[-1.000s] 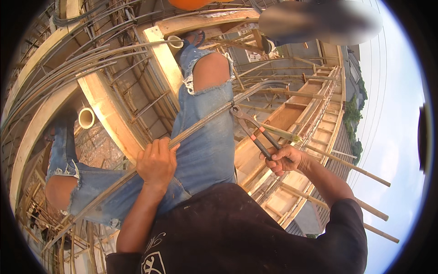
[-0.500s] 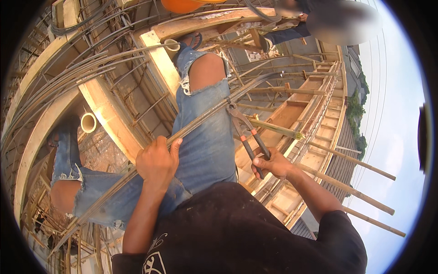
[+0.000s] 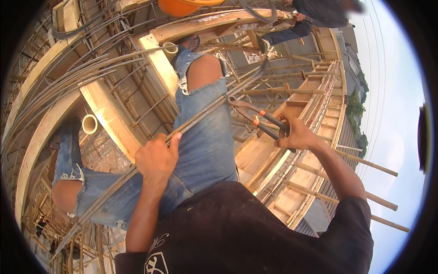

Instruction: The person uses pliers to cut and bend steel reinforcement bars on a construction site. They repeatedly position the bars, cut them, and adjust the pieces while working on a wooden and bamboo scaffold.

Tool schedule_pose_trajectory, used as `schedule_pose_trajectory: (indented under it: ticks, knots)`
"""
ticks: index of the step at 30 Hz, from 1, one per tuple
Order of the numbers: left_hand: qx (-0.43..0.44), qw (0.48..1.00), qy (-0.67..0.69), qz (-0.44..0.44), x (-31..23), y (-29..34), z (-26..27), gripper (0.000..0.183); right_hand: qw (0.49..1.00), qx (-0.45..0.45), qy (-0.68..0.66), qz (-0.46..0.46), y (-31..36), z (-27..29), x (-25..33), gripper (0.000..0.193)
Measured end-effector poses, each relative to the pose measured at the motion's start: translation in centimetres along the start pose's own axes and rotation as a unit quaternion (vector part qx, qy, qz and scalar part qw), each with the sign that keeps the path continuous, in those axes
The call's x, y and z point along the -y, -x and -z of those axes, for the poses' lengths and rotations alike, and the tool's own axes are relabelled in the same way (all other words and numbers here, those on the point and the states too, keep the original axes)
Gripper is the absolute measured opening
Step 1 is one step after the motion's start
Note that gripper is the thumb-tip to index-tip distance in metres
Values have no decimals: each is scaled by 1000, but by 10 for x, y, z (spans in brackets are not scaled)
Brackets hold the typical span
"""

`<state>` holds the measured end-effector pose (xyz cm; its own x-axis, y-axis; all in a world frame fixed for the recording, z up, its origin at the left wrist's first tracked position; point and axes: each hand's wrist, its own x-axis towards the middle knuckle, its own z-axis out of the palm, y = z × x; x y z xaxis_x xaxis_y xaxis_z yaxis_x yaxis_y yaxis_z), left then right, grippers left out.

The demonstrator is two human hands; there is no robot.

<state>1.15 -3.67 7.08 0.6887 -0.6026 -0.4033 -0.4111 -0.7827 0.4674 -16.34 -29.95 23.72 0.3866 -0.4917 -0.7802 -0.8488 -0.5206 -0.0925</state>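
A bundle of thin steel rods [image 3: 200,116] runs slantwise across my thighs. My left hand [image 3: 157,157] is wrapped round it, thumb lying along the top. Pincers [image 3: 262,113] with black handles and orange bands have their jaws at the rods, over my far knee's thigh; a short wire tie seems to be there, too small to make out. The handles are in my right hand [image 3: 299,133], fingers curled about their ends, with the tool pointing left toward the bundle.
Timber formwork beams [image 3: 109,118] and more bent rods [image 3: 68,82] lie left. A pale pipe end [image 3: 89,123] stands between beams. Ahead are an orange bucket [image 3: 182,7] and another person [image 3: 319,11]. Wooden formwork [image 3: 305,102] and bamboo poles [image 3: 365,162] extend right.
My right hand has moved right and away from me, swinging the pincers' handles outward while the jaws stay at the rods. My left hand keeps its grip. The other person has shifted slightly.
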Motion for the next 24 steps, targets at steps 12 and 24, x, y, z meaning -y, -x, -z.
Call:
schedule_pose_trajectory:
  ticks: [12, 24]
  knots:
    - [-87, 995, -11, -52, 6, 8, -16, 50, 982, 45, 181, 42, 8, -4, 15, 34]
    - [-103, 992, 15, -71, 14, 14, -15, 48, 513, 409, -747, -109, 4, -110, -59, 44]
